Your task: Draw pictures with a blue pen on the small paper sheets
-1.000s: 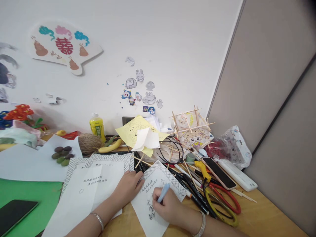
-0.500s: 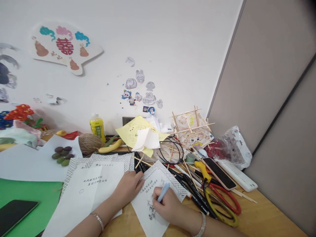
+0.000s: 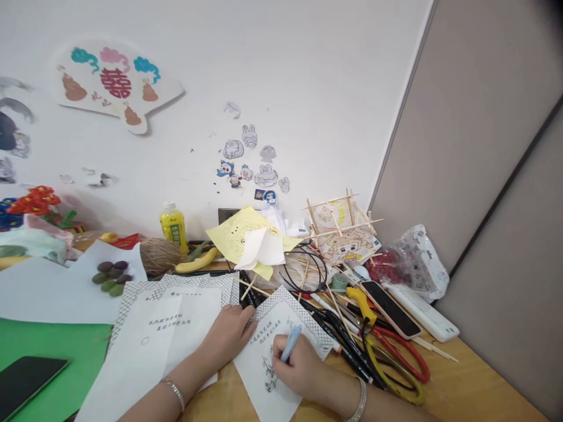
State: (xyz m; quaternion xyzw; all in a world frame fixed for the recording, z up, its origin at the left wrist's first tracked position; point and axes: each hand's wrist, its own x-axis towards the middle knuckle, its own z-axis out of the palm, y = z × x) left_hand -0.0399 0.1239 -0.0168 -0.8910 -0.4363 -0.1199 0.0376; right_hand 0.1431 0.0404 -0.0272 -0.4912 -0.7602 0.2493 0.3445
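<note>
A light-blue pen (image 3: 291,342) is gripped in my right hand (image 3: 301,368), its tip hidden behind the fingers. Beneath that hand lies a white sheet (image 3: 264,398) with a crosshatched border, two lines of handwriting and a drawn plant with leaves. My left hand (image 3: 231,331) lies flat, fingertips at the sheet's left edge, the hand resting partly on other papers. Those larger bordered papers (image 3: 132,351) carry handwriting and a small circle, and they spread to the left.
Right of the sheet lie black markers (image 3: 352,357), yellow-and-red-handled scissors or pliers (image 3: 411,357), a phone (image 3: 390,309) and a white power bank (image 3: 428,313). Behind are yellow paper (image 3: 229,234), twine (image 3: 160,258), a banana (image 3: 197,261) and a drink bottle (image 3: 173,227). Another phone (image 3: 29,381) lies on green paper (image 3: 79,346).
My right hand and the pen have shifted very slightly, the pen now a little more upright. My left hand and the papers have stayed put.
</note>
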